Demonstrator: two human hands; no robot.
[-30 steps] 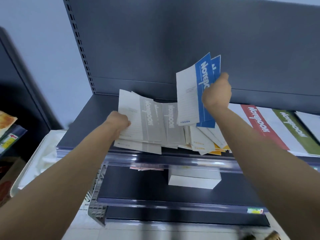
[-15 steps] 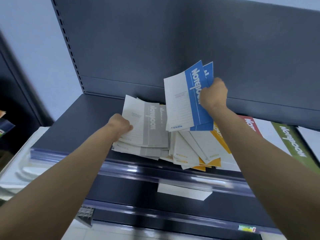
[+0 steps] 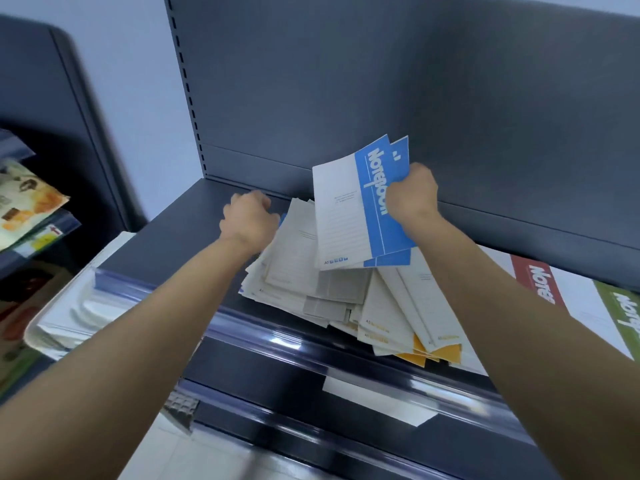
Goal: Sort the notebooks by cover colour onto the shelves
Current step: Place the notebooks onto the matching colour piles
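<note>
My right hand (image 3: 412, 194) grips two blue-striped notebooks (image 3: 349, 220) by their right edge and holds them tilted up above the pile. Below them a loose heap of grey-striped notebooks (image 3: 311, 275) lies on the dark top shelf (image 3: 162, 247). Several yellow-striped notebooks (image 3: 398, 327) are fanned out at its right. My left hand (image 3: 249, 221) sits at the heap's far left corner. Its fingers curl at the edge of the top grey notebook, and a sliver of blue shows beside them. The fingertips are hidden.
A red-striped notebook (image 3: 535, 282) and a green-striped one (image 3: 623, 320) lie flat on the same shelf at the right. A lower shelf (image 3: 263, 386) carries a white card (image 3: 377, 400). White trays (image 3: 65, 320) and a rack of printed packets (image 3: 27, 209) stand at the left.
My left hand has slid from the heap's near left side toward its far left corner. The right hand still holds the blue notebooks up. The view has shifted right and closer.
</note>
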